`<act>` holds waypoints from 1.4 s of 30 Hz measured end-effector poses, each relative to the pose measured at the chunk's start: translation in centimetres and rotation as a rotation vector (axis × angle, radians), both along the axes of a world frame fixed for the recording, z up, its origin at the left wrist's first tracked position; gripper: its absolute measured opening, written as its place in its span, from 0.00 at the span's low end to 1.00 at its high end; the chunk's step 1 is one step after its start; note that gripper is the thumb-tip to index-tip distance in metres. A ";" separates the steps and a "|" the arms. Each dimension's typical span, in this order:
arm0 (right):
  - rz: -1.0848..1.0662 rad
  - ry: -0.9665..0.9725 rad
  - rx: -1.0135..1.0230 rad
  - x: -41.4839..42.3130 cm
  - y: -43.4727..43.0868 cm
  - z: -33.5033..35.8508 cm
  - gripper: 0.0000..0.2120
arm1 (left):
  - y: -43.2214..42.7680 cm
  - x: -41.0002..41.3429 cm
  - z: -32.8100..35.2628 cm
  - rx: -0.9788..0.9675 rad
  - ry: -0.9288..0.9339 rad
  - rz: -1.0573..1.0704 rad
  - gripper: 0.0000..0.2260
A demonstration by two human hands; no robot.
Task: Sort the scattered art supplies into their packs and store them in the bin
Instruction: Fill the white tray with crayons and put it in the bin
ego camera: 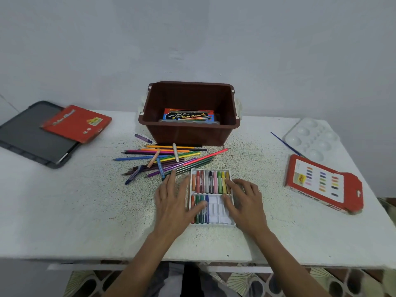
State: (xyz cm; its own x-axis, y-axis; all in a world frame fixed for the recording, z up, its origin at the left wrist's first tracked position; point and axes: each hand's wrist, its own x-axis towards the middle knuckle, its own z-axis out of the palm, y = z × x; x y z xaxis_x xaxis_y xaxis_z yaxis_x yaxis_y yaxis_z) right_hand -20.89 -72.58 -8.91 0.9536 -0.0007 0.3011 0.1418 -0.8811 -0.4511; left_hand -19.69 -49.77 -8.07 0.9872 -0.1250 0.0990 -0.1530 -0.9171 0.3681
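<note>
Pastel tray (216, 209) near table (85, 211) front edge.

The box (188, 116) in the brown bin (188, 133) read "Special High Class" and "Water Colours" — its smaller print was too blurred. The red carton (321, 183) at the right carried "OIL PASTELS" along its near edge, upside down. Script on the left red pack (77, 123) was illegible.
</note>
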 end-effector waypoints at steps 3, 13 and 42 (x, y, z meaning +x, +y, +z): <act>-0.003 0.006 -0.004 0.0 0.0 0.0 0.23 | 1.6 0.9 0.7 -0.007 -0.080 0.179 0.29; -0.010 0.016 -0.009 0.0 0.1 0.1 0.24 | 3.4 3.6 1.5 0.241 -0.048 0.263 0.23; -0.002 -0.030 -0.005 -0.2 0.0 0.1 0.22 | 2.0 0.4 4.7 -0.092 0.069 -0.083 0.04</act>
State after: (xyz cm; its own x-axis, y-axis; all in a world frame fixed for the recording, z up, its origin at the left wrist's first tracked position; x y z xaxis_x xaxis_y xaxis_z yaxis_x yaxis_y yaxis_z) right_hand -21.04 -72.56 -8.80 0.9441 -0.0005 0.3296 0.1538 -0.8838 -0.4419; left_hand -19.30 -47.73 -3.36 0.9787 -0.2003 0.0457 -0.1985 -0.8644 0.4621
